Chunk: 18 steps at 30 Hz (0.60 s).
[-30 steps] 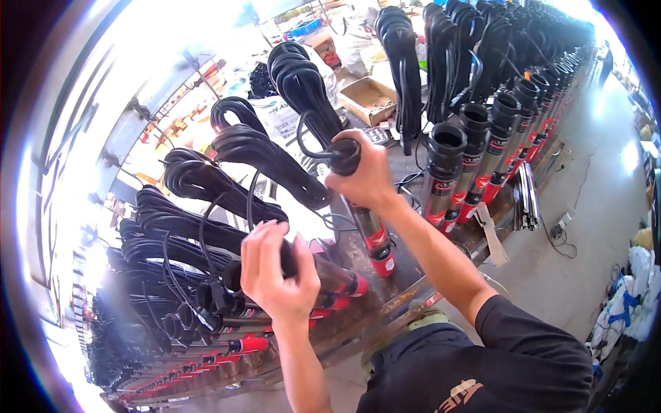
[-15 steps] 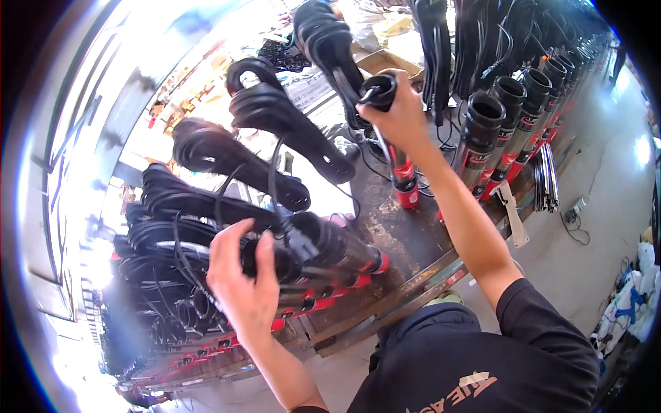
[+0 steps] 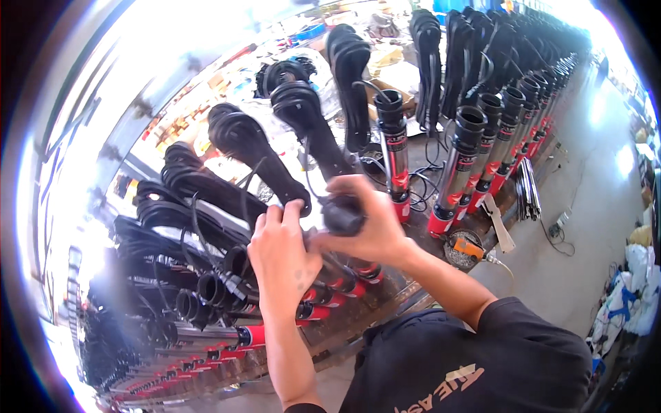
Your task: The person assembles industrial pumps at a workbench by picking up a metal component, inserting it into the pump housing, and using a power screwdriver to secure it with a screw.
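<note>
My right hand (image 3: 372, 224) is wrapped round the black open-topped end (image 3: 343, 215) of a tubular pump, whose lower body is partly hidden behind my hands. Close against it on the left, my left hand (image 3: 281, 251) has its fingers bent and closed; what they grip is hidden. Behind the hands lean bundles of coiled black cable (image 3: 256, 153). A pump (image 3: 396, 155) with a black top, steel body and red base stands upright beyond my right hand. To its right is a row of similar pumps (image 3: 458, 165), and more pumps (image 3: 251, 336) lie tilted at the left.
A round dish (image 3: 456, 256) of small metal pieces, with an orange object (image 3: 468, 248) on it, sits near the bench edge. Beside it are a pale flat strip (image 3: 499, 224) and a bunch of thin dark rods (image 3: 528, 193). Loose cables (image 3: 427, 182) lie on the bench.
My right hand has let go of the pump at the back, which now stands upright, and has come left onto another pump's top. My left hand has closed beside it. The view has shifted.
</note>
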Each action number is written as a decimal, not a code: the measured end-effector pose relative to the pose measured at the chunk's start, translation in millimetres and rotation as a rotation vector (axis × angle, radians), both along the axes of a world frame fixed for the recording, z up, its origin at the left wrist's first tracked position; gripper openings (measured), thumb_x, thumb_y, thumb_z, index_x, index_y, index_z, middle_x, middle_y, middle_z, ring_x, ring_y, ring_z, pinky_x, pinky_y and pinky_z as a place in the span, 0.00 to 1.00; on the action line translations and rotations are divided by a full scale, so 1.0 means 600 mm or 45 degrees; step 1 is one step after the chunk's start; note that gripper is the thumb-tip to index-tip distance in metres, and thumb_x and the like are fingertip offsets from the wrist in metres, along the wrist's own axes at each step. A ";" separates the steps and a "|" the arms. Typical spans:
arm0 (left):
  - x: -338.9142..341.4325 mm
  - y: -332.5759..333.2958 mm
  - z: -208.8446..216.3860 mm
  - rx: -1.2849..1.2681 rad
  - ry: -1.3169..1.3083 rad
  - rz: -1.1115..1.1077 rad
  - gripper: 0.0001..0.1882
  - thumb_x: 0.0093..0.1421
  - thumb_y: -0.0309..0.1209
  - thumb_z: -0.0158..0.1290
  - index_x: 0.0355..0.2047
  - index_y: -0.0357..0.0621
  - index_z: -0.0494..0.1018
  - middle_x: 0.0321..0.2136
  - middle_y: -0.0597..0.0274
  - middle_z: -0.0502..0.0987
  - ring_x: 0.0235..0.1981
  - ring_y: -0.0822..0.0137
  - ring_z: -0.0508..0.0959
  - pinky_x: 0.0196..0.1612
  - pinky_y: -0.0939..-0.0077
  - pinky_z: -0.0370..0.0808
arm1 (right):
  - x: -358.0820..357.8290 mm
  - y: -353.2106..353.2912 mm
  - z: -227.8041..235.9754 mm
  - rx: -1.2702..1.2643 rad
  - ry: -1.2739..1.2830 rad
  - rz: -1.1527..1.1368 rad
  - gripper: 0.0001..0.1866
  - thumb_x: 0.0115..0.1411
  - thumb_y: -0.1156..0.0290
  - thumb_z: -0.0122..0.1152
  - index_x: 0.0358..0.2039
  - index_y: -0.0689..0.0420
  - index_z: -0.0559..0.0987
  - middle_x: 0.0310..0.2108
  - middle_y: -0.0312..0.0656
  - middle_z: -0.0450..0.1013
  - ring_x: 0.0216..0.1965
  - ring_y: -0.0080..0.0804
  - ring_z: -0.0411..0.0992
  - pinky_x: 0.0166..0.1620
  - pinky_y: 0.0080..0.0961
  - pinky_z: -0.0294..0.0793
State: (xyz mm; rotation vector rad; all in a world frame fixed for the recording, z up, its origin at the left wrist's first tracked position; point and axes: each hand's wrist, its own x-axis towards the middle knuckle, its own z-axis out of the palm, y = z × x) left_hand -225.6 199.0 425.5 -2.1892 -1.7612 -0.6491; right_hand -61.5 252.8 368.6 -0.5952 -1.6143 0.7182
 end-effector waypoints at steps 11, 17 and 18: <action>0.005 0.008 -0.054 0.321 -1.206 -0.286 0.23 0.48 0.22 0.70 0.45 0.35 0.76 0.37 0.57 0.80 0.37 0.68 0.83 0.43 0.76 0.77 | 0.089 0.076 0.009 -0.025 0.304 -0.371 0.29 0.48 0.79 0.72 0.50 0.59 0.68 0.33 0.38 0.76 0.34 0.21 0.76 0.41 0.21 0.76; 0.010 0.017 -0.070 0.032 -1.360 -0.389 0.19 0.48 0.20 0.69 0.41 0.36 0.77 0.31 0.62 0.81 0.34 0.73 0.81 0.43 0.79 0.77 | 0.096 0.132 0.018 -0.052 0.083 -0.261 0.35 0.45 0.80 0.71 0.54 0.58 0.67 0.34 0.39 0.78 0.35 0.23 0.78 0.41 0.22 0.78; 0.017 0.022 -0.067 -0.001 -1.354 -0.344 0.18 0.48 0.19 0.67 0.40 0.36 0.77 0.31 0.63 0.81 0.33 0.75 0.80 0.42 0.80 0.77 | 0.100 0.142 0.018 -0.045 0.096 -0.303 0.35 0.46 0.81 0.71 0.54 0.57 0.67 0.33 0.40 0.78 0.34 0.24 0.79 0.40 0.22 0.78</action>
